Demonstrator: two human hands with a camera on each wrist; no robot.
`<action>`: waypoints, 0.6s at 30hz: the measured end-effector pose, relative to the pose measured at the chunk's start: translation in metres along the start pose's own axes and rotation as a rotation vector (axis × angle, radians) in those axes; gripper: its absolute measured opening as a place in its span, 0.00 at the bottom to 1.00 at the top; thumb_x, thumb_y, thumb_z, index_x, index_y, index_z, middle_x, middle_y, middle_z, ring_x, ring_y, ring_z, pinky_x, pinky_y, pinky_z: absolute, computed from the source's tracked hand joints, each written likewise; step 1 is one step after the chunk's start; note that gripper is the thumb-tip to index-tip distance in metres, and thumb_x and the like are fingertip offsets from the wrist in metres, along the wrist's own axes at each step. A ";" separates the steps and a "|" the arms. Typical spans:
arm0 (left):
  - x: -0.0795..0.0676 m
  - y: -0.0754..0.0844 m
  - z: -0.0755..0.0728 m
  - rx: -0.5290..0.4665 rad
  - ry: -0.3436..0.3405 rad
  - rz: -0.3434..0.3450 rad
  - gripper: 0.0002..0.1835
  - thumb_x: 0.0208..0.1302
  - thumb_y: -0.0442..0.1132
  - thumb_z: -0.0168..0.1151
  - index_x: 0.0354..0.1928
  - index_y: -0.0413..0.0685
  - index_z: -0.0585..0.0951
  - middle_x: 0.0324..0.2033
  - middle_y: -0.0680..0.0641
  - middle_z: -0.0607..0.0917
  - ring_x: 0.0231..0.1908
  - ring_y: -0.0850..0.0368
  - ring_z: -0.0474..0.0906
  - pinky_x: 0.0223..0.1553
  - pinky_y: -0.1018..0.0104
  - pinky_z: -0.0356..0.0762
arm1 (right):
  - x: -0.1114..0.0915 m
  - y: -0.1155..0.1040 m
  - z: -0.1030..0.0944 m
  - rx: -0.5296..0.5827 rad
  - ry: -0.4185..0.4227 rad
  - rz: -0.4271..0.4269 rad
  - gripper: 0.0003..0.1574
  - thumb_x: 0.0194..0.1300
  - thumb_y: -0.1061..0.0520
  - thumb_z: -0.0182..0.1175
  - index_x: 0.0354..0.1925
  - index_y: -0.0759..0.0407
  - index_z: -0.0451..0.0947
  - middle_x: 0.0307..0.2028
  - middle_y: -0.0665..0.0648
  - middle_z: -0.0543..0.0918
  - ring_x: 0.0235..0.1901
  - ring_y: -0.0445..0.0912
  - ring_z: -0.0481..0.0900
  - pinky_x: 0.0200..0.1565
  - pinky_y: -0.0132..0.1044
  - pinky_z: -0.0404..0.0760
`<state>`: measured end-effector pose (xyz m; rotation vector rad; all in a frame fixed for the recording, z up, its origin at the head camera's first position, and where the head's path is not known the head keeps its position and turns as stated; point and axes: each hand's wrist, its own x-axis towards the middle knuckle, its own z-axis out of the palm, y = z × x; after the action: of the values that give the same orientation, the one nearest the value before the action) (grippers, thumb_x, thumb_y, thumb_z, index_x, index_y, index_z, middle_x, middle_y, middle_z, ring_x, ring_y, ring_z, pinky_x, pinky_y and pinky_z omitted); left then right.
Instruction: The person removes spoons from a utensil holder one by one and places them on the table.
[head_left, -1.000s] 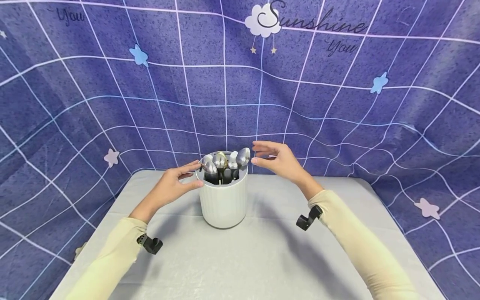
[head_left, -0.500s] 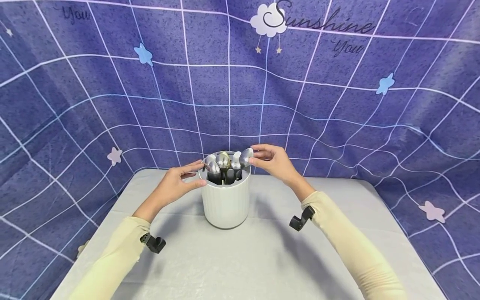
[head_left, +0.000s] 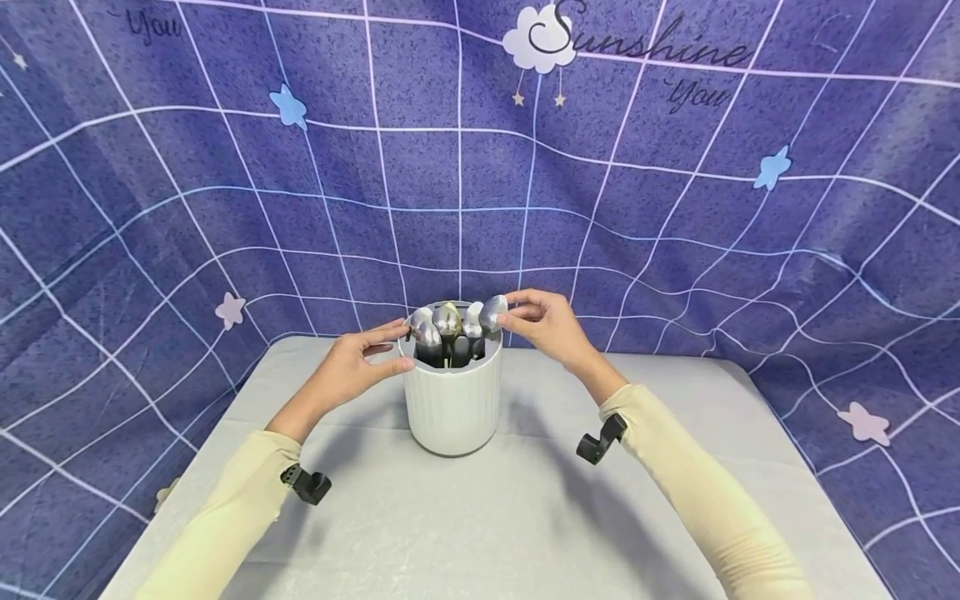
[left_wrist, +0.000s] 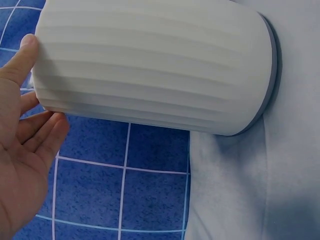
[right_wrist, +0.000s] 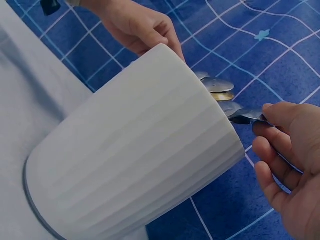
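Left hand (head_left: 351, 367), fingers spread, touched the white ribbed container (head_left: 452, 412) at its rim, seemingly to steady it upright on the counter (head_left: 435, 525); right hand (head_left: 551, 329) pinched the rightmost spoon (head_left: 492, 315) by its bowl, likely because its handle pointed down inside; behind hung patterned cloth (head_left: 487, 175).

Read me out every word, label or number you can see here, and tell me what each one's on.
"Sunshine": on the purple backdrop, starting across a white cloud.
"You": on the backdrop, below "Sunshine".
"You": on the backdrop, upper left in the head view.
I can make out no lettering on the white container or spoons.
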<state>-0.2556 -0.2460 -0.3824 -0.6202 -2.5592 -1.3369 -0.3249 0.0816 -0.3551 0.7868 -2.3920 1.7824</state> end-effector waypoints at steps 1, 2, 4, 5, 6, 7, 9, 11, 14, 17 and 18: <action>0.000 0.000 0.000 -0.001 0.001 0.000 0.33 0.61 0.45 0.76 0.66 0.40 0.78 0.71 0.44 0.73 0.62 0.44 0.79 0.63 0.63 0.78 | 0.000 0.000 0.001 0.005 -0.002 0.005 0.21 0.65 0.60 0.71 0.54 0.66 0.82 0.38 0.62 0.91 0.38 0.41 0.87 0.47 0.33 0.85; 0.000 0.000 0.000 -0.001 0.002 0.001 0.33 0.61 0.45 0.76 0.66 0.40 0.78 0.71 0.44 0.73 0.62 0.44 0.80 0.63 0.63 0.78 | 0.000 -0.001 0.001 0.015 -0.004 0.010 0.21 0.65 0.60 0.71 0.54 0.66 0.82 0.38 0.62 0.91 0.37 0.41 0.87 0.48 0.34 0.85; 0.000 0.000 0.000 -0.001 0.004 -0.001 0.33 0.61 0.45 0.76 0.66 0.40 0.79 0.71 0.45 0.73 0.61 0.44 0.80 0.63 0.64 0.78 | -0.001 -0.002 0.002 0.031 -0.008 0.021 0.21 0.66 0.61 0.70 0.55 0.67 0.81 0.39 0.63 0.90 0.36 0.41 0.87 0.48 0.34 0.86; 0.000 0.000 0.000 0.000 0.004 -0.002 0.33 0.61 0.45 0.76 0.66 0.40 0.79 0.71 0.46 0.74 0.61 0.44 0.80 0.63 0.64 0.78 | -0.001 -0.002 0.002 0.036 -0.009 0.027 0.21 0.66 0.62 0.69 0.56 0.68 0.80 0.39 0.64 0.90 0.36 0.41 0.87 0.48 0.35 0.86; 0.000 0.000 0.000 0.004 0.004 -0.001 0.33 0.61 0.45 0.76 0.66 0.40 0.79 0.71 0.46 0.74 0.61 0.44 0.80 0.63 0.63 0.78 | -0.001 -0.003 0.002 0.042 -0.009 0.031 0.22 0.66 0.62 0.69 0.56 0.68 0.80 0.40 0.64 0.90 0.37 0.43 0.88 0.48 0.36 0.87; 0.000 0.000 0.000 0.007 0.003 -0.002 0.33 0.61 0.45 0.76 0.66 0.40 0.79 0.71 0.46 0.74 0.61 0.44 0.80 0.63 0.63 0.78 | -0.001 -0.004 0.002 0.047 -0.011 0.035 0.22 0.67 0.62 0.69 0.57 0.68 0.80 0.40 0.65 0.90 0.37 0.45 0.88 0.49 0.38 0.87; 0.000 0.001 0.000 0.010 0.004 -0.003 0.33 0.61 0.46 0.76 0.66 0.41 0.79 0.71 0.46 0.74 0.60 0.44 0.80 0.63 0.61 0.78 | -0.001 -0.005 0.003 0.057 -0.013 0.039 0.22 0.67 0.63 0.68 0.57 0.69 0.79 0.41 0.67 0.89 0.39 0.50 0.89 0.49 0.41 0.88; 0.000 0.001 -0.001 0.012 0.004 -0.003 0.34 0.61 0.46 0.76 0.66 0.41 0.79 0.71 0.45 0.74 0.61 0.44 0.80 0.64 0.60 0.78 | 0.000 -0.007 0.003 0.064 -0.015 0.042 0.22 0.68 0.63 0.68 0.58 0.70 0.79 0.42 0.68 0.89 0.41 0.55 0.88 0.48 0.42 0.88; 0.001 0.000 0.000 0.006 0.002 0.004 0.33 0.61 0.45 0.76 0.66 0.40 0.78 0.71 0.43 0.73 0.61 0.43 0.80 0.64 0.59 0.78 | 0.000 -0.009 0.003 0.075 -0.020 0.040 0.22 0.68 0.63 0.67 0.58 0.70 0.78 0.41 0.68 0.89 0.39 0.54 0.88 0.44 0.37 0.88; 0.001 -0.001 0.000 0.008 0.002 0.010 0.33 0.62 0.45 0.76 0.66 0.39 0.78 0.71 0.41 0.73 0.60 0.42 0.80 0.64 0.58 0.78 | 0.001 -0.011 0.002 0.087 -0.022 0.027 0.21 0.69 0.64 0.66 0.57 0.71 0.79 0.40 0.68 0.89 0.36 0.47 0.88 0.40 0.32 0.87; 0.001 -0.001 -0.001 0.010 0.002 0.013 0.33 0.62 0.45 0.76 0.66 0.39 0.78 0.70 0.41 0.73 0.60 0.42 0.80 0.64 0.57 0.78 | 0.001 -0.013 0.002 0.094 -0.023 0.020 0.21 0.69 0.65 0.66 0.57 0.71 0.79 0.39 0.68 0.89 0.35 0.45 0.87 0.39 0.31 0.86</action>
<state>-0.2565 -0.2468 -0.3824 -0.6320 -2.5540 -1.3186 -0.3204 0.0771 -0.3441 0.7994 -2.3538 1.9157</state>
